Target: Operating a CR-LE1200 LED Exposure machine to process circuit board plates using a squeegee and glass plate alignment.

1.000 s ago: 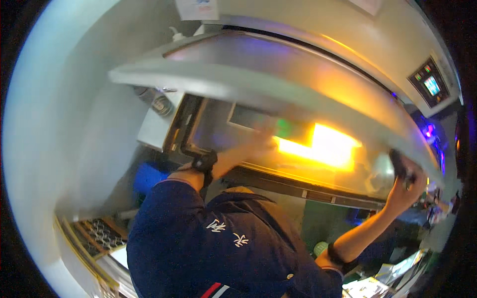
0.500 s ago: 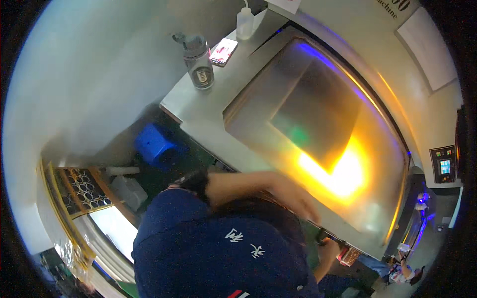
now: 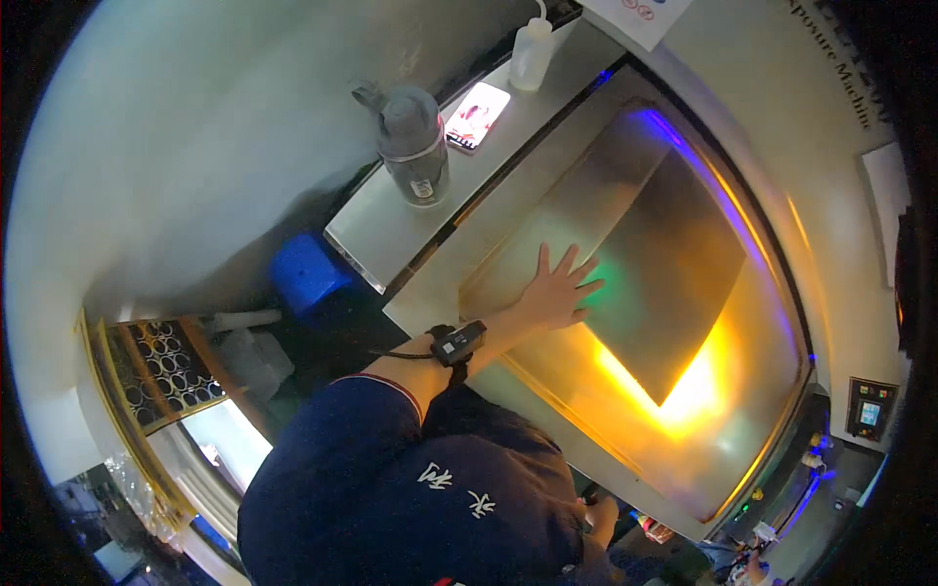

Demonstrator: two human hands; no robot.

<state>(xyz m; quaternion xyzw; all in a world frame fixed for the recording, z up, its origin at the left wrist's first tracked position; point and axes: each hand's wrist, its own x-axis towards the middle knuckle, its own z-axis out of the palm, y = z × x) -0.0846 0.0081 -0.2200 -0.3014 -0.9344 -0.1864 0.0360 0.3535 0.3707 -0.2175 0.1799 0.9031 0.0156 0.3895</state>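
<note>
My left hand (image 3: 559,290) lies open with spread fingers on the sheet-covered bed of the machine. It rests at the near left edge of a dark rectangular panel (image 3: 674,264), beside a green glow. A dark device (image 3: 457,344) is strapped to my left wrist. Low at the front edge of the bed's metal frame (image 3: 635,477), my right hand (image 3: 601,518) is closed round a dark handle-like part. My shirt hides some of that hand. Bright yellow light (image 3: 689,396) shines around the panel's near corner.
On the metal side shelf (image 3: 376,227) stand a grey drinking bottle (image 3: 415,151) and a white squeeze bottle (image 3: 531,57), with a lit phone (image 3: 478,117) between them. A blue stool (image 3: 305,273) is below. A control panel (image 3: 870,410) sits at right; a rack (image 3: 166,366) at left.
My left hand has moved from the front edge up and left onto the bed, fingers now spread. My right hand stays low at the front. A longer dark gap shows between side shelf and frame.
</note>
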